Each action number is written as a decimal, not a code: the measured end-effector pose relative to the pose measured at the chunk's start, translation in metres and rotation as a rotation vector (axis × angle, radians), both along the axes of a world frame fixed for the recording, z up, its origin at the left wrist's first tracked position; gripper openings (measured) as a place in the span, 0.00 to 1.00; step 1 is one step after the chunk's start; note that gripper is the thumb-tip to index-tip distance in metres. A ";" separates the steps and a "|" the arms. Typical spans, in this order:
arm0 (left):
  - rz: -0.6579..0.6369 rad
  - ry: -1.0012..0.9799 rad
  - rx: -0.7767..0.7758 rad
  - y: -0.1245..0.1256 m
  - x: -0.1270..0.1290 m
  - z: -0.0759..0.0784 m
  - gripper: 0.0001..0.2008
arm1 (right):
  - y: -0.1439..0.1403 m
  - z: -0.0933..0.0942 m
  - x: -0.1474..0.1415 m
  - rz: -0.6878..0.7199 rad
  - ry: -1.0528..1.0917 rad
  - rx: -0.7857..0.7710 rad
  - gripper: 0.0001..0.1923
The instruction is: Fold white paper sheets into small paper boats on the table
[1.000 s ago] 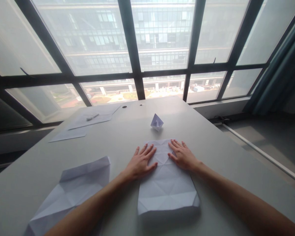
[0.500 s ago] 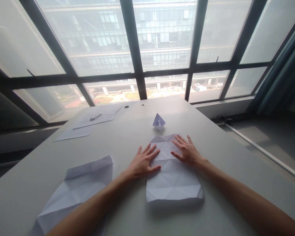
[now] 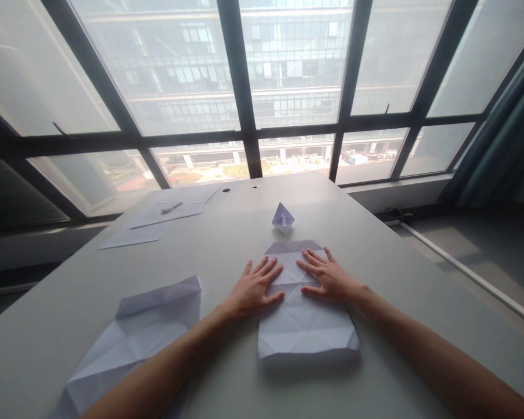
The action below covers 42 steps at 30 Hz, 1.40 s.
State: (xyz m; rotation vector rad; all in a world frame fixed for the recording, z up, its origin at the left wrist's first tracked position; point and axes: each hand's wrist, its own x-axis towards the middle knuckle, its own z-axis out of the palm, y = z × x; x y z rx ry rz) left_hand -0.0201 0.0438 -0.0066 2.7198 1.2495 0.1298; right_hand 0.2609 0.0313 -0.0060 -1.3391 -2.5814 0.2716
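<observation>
The part of the creased sheet (image 3: 308,326) beneath the left hand (image 3: 252,291) and the right hand (image 3: 329,279) is hidden. The second creased sheet (image 3: 135,337), left of the left hand, is cut off by the bottom edge. The small object (image 3: 171,206) on the far papers (image 3: 157,224) cannot be identified.

left hand (image 3: 253,289) flat, fingers spread; right hand (image 3: 327,278) likewise

Creased sheet (image 3: 305,326) at lower centre: thin white paper, matt, fold lines all over. Second creased sheet (image 3: 135,340) at lower left: same matt white paper. Small folded model (image 3: 282,217) at centre: white paper too. Tabletop (image 3: 397,279): smooth pale grey, soft sheen. Window frame (image 3: 240,87) across the top: dark matt metal, clear glass panes. Curtain (image 3: 502,134) at right: dull blue-grey cloth.
</observation>
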 end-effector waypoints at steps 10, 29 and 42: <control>-0.119 -0.026 0.012 0.001 -0.002 0.002 0.37 | 0.000 -0.001 0.000 0.002 0.024 -0.032 0.42; -0.120 -0.034 -0.028 0.002 0.000 0.001 0.38 | -0.017 0.000 0.015 0.049 0.017 -0.062 0.42; -0.211 -0.076 -0.081 0.008 -0.007 0.002 0.42 | -0.024 -0.006 0.018 0.011 0.126 -0.023 0.41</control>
